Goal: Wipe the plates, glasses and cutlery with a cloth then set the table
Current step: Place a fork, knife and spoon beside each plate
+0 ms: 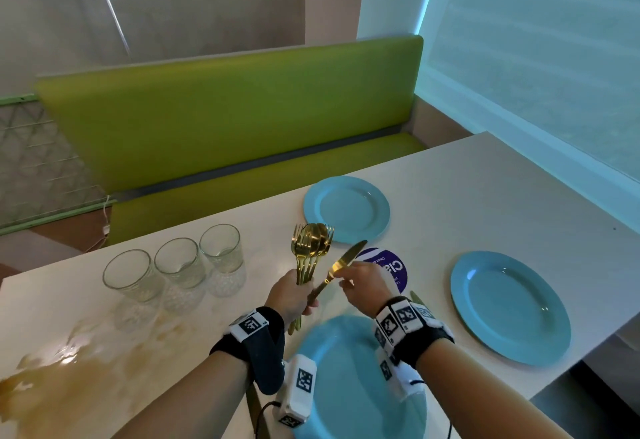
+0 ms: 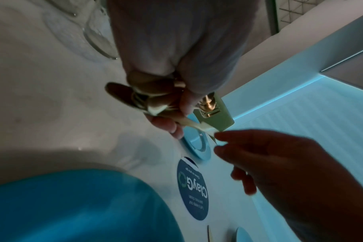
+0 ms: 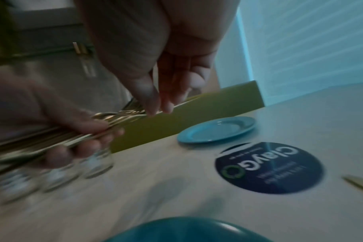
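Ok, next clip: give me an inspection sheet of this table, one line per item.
Surface: pale table, brownish wet-looking stain at its left end.
Job's things: three blue plates laid out; three glasses in a row; one gold knife lying by the right wrist.
Clutter: round dark sticker.
Hands: left hand grips a cutlery bundle; right hand pinches a knife blade.
Cables: black wire from the left wrist camera.
Surroundings: green bench, window blind.
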